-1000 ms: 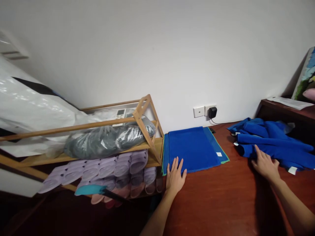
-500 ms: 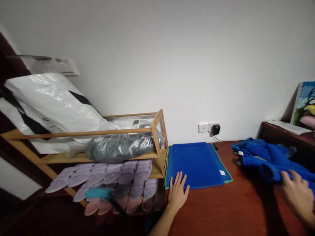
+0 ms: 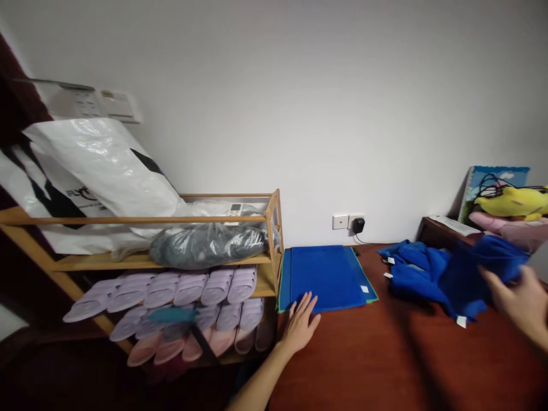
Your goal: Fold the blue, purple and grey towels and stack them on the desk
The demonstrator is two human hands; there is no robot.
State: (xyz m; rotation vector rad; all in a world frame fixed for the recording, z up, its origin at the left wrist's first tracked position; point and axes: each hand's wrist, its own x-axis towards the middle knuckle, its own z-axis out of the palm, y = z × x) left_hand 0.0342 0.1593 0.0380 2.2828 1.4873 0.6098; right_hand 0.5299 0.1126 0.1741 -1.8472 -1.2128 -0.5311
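My left hand [image 3: 299,325] lies flat with fingers spread on the near left corner of a folded blue cloth [image 3: 327,274] that rests on the red-brown table [image 3: 377,354]. My right hand [image 3: 520,302], blurred at the right edge, is closed on a blue cloth [image 3: 479,277] and lifts it off a heap of blue cloths [image 3: 415,274] with white tags.
A bamboo shoe rack [image 3: 257,228] with rows of lilac and pink slippers [image 3: 201,288] stands left of the table. A grey bagged bundle [image 3: 205,245] and a white plastic bag [image 3: 103,165] lie on it. A wall socket with charger [image 3: 357,224] sits behind the cloth. Plush toys [image 3: 514,202] lie far right.
My right hand has gone from resting on the blue heap to gripping one cloth and raising it to the right. My left hand stays on the folded cloth. The view has shifted.
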